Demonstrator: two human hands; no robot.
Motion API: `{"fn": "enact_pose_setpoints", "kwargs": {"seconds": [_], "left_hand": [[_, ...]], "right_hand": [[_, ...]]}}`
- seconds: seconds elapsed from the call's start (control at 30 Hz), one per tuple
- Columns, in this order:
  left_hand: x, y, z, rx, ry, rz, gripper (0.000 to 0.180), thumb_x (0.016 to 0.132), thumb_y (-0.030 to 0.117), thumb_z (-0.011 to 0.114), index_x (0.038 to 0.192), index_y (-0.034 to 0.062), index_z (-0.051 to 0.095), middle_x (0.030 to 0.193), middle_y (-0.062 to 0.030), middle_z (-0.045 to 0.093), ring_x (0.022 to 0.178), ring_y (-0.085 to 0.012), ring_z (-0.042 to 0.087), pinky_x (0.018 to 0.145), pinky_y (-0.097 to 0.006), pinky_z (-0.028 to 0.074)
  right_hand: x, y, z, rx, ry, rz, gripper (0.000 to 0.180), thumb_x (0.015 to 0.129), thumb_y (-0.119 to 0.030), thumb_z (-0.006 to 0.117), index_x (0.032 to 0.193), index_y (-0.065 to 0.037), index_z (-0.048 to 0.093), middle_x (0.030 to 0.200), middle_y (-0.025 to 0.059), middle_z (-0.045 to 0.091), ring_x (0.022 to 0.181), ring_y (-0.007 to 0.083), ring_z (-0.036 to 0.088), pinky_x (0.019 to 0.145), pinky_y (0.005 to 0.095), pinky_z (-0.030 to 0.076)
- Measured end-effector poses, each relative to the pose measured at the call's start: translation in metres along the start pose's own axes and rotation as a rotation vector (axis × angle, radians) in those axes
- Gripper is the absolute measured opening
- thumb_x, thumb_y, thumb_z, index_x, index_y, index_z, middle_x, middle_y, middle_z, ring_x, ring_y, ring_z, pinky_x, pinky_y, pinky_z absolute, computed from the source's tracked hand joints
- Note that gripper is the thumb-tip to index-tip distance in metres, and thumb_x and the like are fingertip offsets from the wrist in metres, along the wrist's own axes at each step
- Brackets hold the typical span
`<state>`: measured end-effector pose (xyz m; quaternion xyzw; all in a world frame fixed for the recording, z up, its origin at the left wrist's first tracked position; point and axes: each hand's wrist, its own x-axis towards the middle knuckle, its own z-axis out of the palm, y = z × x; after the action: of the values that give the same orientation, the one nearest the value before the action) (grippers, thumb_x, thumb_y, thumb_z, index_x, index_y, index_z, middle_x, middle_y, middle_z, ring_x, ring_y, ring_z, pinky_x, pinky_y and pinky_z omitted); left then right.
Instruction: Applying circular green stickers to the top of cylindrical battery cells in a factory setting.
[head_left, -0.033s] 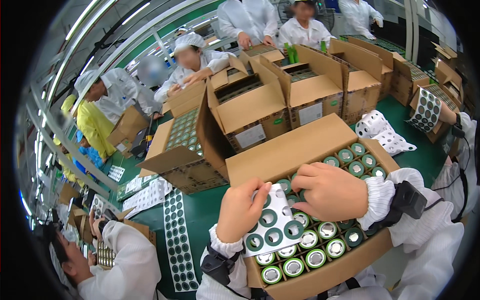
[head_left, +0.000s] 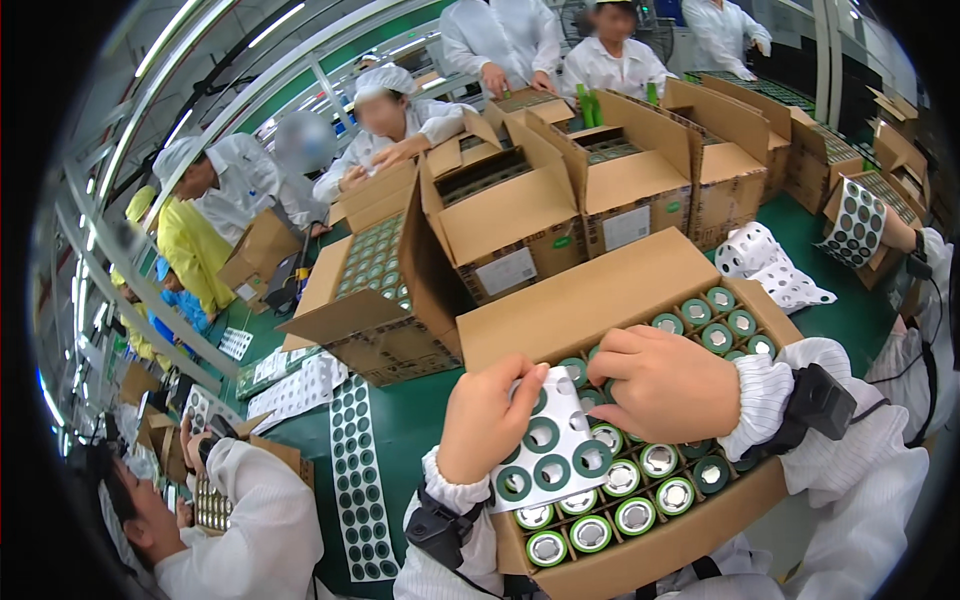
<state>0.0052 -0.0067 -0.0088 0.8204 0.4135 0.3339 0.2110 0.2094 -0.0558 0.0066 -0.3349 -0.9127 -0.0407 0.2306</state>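
I am holding a white sheet of green ring stickers (head_left: 550, 450) pinched in my left hand (head_left: 487, 420) over the near cardboard box (head_left: 640, 550) of cylindrical cells (head_left: 660, 460), while my right hand (head_left: 665, 385), fingers curled together, is pressing among them, nothing visibly shifting.

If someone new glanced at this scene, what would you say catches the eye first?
Front and centre, the left hand holds a white backing sheet of green ring stickers over an open cardboard box packed with upright cylindrical cells, while the right hand rests on the cells. Behind it stands a row of open boxes, with white-coated workers along the green table.
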Motion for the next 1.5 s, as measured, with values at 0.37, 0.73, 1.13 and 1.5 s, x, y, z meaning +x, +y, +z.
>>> {"fn": "enact_pose_setpoints", "kwargs": {"seconds": [0.37, 0.73, 1.13, 1.5], "left_hand": [[0.004, -0.010, 0.002, -0.032, 0.013, 0.081, 0.019, 0.085, 0.017, 0.058, 0.077, -0.0005, 0.059, 0.060, -0.0166, 0.055, 0.050, -0.0265, 0.054, 0.048, -0.032, 0.041], [-0.001, -0.013, 0.011, -0.049, 0.066, 0.107, 0.021, 0.085, 0.020, 0.055, 0.075, 0.0019, 0.058, 0.065, -0.0172, 0.056, 0.060, -0.0354, 0.055, 0.053, -0.041, 0.042], [-0.002, -0.010, 0.009, -0.086, 0.137, 0.160, 0.018, 0.085, 0.018, 0.055, 0.078, 0.0016, 0.059, 0.066, -0.0167, 0.058, 0.060, -0.0354, 0.056, 0.053, -0.041, 0.043], [-0.001, -0.009, 0.008, -0.060, 0.098, 0.130, 0.018, 0.084, 0.018, 0.056, 0.077, 0.0016, 0.058, 0.066, -0.0168, 0.058, 0.061, -0.0361, 0.056, 0.053, -0.042, 0.043]], "right_hand": [[0.003, -0.005, -0.003, 0.059, -0.045, 0.039, 0.023, 0.072, -0.021, 0.068, 0.061, -0.001, 0.063, 0.087, 0.0039, 0.058, 0.085, 0.0209, 0.053, 0.076, 0.0325, 0.044], [0.005, -0.012, 0.003, -0.181, 0.082, 0.139, 0.017, 0.064, -0.014, 0.070, 0.062, 0.000, 0.062, 0.082, 0.0062, 0.056, 0.085, 0.0234, 0.051, 0.077, 0.0355, 0.041], [0.005, -0.016, 0.000, -0.199, 0.047, 0.198, 0.017, 0.061, -0.009, 0.071, 0.064, 0.003, 0.058, 0.079, 0.0096, 0.055, 0.080, 0.0269, 0.051, 0.071, 0.0365, 0.043], [0.005, -0.016, -0.001, -0.136, 0.045, 0.139, 0.016, 0.061, -0.006, 0.070, 0.064, 0.003, 0.057, 0.082, 0.0104, 0.055, 0.079, 0.0279, 0.051, 0.069, 0.0369, 0.043]]}}
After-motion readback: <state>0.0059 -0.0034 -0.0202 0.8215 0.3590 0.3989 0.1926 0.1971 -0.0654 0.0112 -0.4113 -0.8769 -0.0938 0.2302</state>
